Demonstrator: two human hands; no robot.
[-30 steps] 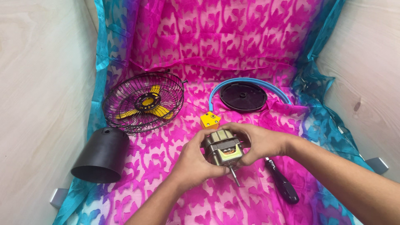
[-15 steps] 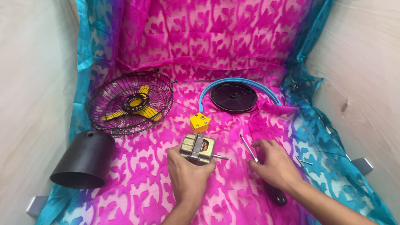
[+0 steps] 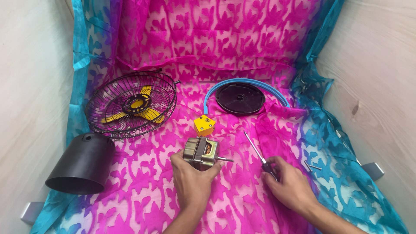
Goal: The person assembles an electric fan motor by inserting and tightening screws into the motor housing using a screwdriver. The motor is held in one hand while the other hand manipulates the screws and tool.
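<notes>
My left hand (image 3: 193,180) grips a small metal fan motor (image 3: 201,151) with a copper winding; its shaft points right, just above the pink cloth. My right hand (image 3: 291,184) closes over the dark handle of a screwdriver (image 3: 255,149), whose thin shaft points up and to the left across the cloth. A small yellow block (image 3: 204,125) lies just beyond the motor, joined to a curved blue tube (image 3: 247,84).
A black wire fan guard with yellow blades (image 3: 131,105) lies at the left. A black cone-shaped housing (image 3: 82,164) lies on its side at the near left. A black round disc (image 3: 240,98) sits inside the blue tube's curve. Loose screws (image 3: 313,166) lie at the right. Pale wooden walls enclose the pink and blue cloth (image 3: 208,39).
My right hand has let go of the motor, moved right and closed on the screwdriver. My left hand alone keeps the motor, which is turned so that its shaft points right.
</notes>
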